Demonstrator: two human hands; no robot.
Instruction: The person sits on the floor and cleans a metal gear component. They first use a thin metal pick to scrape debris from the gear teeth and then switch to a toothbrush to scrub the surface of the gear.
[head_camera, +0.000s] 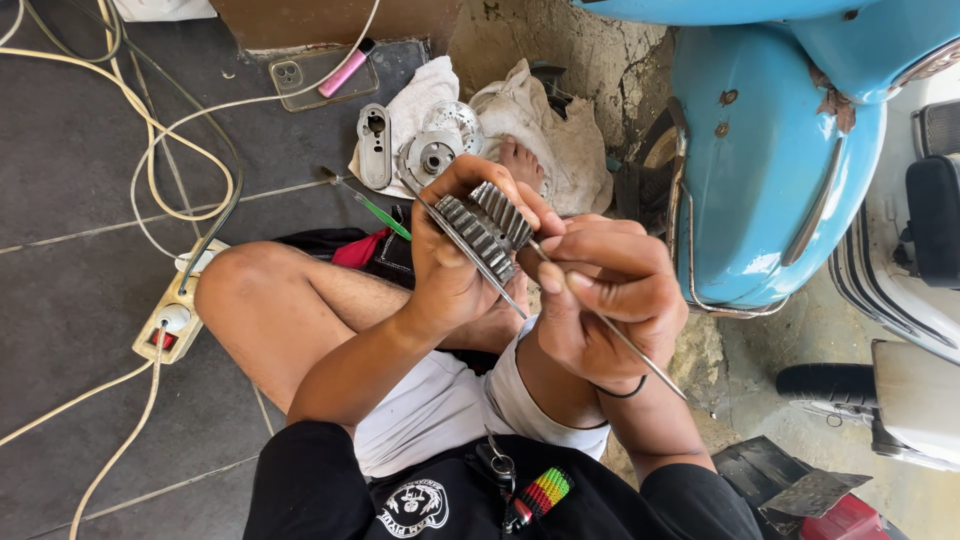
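My left hand (452, 262) grips a stack of dark metal gears (487, 230) with toothed rims, held up over my crossed legs. A thin flat metal strip (470, 252) lies across the gears under my left fingers. My right hand (605, 292) pinches a long thin metal rod (640, 358) whose tip meets the gears; the rod's other end sticks out past my right wrist. Both hands touch at the gear cluster.
A white cloth (545, 125) on the dark tiled floor carries round metal engine parts (432, 150). A green-handled tool (372, 205), a phone (320, 75), a power strip (172, 318) with cables, and a light blue scooter (770, 150) at right surround me.
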